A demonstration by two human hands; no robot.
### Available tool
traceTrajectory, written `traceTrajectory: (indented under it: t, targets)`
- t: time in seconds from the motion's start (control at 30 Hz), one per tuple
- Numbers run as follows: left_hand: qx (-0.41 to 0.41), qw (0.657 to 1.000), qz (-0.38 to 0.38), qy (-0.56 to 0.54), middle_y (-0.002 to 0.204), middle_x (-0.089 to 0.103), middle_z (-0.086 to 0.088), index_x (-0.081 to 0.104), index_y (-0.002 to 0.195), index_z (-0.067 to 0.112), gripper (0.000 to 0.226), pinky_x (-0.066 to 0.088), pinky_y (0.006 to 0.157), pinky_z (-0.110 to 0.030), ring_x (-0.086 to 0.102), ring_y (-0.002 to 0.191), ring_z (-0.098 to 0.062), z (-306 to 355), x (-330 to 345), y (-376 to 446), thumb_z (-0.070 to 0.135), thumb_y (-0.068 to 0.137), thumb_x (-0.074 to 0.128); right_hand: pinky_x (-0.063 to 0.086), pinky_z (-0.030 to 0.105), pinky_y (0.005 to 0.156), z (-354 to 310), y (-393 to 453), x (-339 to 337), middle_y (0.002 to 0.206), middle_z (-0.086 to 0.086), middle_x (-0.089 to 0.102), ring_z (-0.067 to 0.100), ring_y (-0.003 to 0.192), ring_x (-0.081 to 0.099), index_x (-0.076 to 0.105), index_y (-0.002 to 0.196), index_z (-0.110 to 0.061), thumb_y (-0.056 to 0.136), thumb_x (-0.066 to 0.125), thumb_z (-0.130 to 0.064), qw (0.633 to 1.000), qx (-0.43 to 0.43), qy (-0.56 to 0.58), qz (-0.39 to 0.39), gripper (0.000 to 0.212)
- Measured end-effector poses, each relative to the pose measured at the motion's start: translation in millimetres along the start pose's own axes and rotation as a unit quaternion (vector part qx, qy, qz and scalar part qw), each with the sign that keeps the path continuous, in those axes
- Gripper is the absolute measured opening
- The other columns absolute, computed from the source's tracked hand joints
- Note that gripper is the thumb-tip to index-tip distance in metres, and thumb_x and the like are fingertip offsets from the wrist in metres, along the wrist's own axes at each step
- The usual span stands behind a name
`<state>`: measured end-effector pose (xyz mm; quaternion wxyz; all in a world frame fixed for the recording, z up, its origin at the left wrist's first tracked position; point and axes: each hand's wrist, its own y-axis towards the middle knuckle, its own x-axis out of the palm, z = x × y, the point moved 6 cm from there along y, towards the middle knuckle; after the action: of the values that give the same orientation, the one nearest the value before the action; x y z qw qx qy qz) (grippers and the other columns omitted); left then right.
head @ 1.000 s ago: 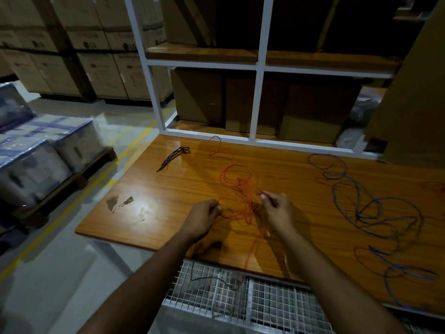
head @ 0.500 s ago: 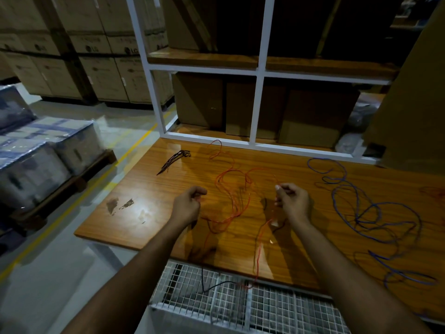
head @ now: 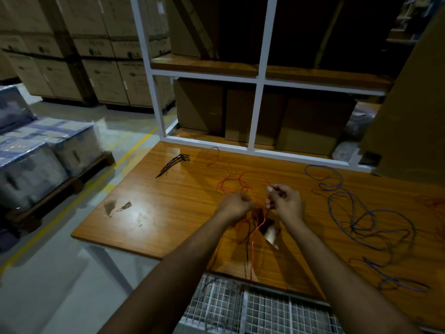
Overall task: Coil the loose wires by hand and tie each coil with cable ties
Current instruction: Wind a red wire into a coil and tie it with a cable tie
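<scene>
Coiling the red wire over the bench

Left of the red wire (head: 232,183) lie cable ties (head: 173,162); our left hand (head: 234,206) and right hand (head: 285,201) pinch it, fingers curled, its slack trailing toward us; blue wire (head: 356,213) waits right.

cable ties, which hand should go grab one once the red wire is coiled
Left, probably. The cable ties lie at the far left of the table, on the left hand's side. The right hand pinches the red wire and would have to cross over it.
</scene>
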<state>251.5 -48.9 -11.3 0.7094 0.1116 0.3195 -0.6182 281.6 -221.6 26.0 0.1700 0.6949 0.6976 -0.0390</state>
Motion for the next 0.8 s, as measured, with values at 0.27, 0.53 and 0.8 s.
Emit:
traceTrajectory:
  t: [0.27, 0.53, 0.8]
  targets:
    - [-0.016, 0.996, -0.034, 0.084, 0.112, 0.068, -0.003, 0.068, 0.117, 0.021, 0.035, 0.054, 0.07, -0.033, 0.064, 0.095, -0.019, 6.1, 23.2, 8.2, 0.036, 0.086, 0.07, 0.056, 0.025, 0.054, -2.9, -3.4, -21.7, 0.07, 0.005, 0.069, 0.01, 0.055, 0.067, 0.07, 0.106, -0.009, 0.096, 0.063, -0.017, 1.0, -0.014, -0.002, -0.008, 0.014]
    - [0.025, 0.988, -0.01, -0.15, 0.106, 0.071, -0.003, 0.071, 0.1, 0.012, 0.012, 0.056, 0.079, -0.038, 0.067, 0.098, -0.021, 18.7, -17.4, -1.8, 0.013, 0.096, 0.06, 0.058, 0.025, 0.056, 24.2, -5.3, -48.2, 0.063, 0.0, 0.068, 0.006, 0.049, 0.067, 0.069, 0.09, -0.008, 0.095, 0.065, -0.016, 0.995, 0.062, -0.003, 0.082, 0.011]
    - [0.056, 0.977, 0.003, -0.208, 0.101, 0.072, -0.007, 0.063, 0.112, 0.012, 0.02, 0.052, 0.076, -0.028, 0.066, 0.087, -0.019, 27.8, -100.3, -22.2, 0.01, 0.103, 0.045, 0.06, 0.034, 0.062, 39.1, 0.2, -38.7, 0.067, 0.006, 0.068, 0.02, 0.059, 0.07, 0.066, 0.098, -0.004, 0.099, 0.059, -0.016, 0.979, 0.151, 0.054, 0.128, 0.014]
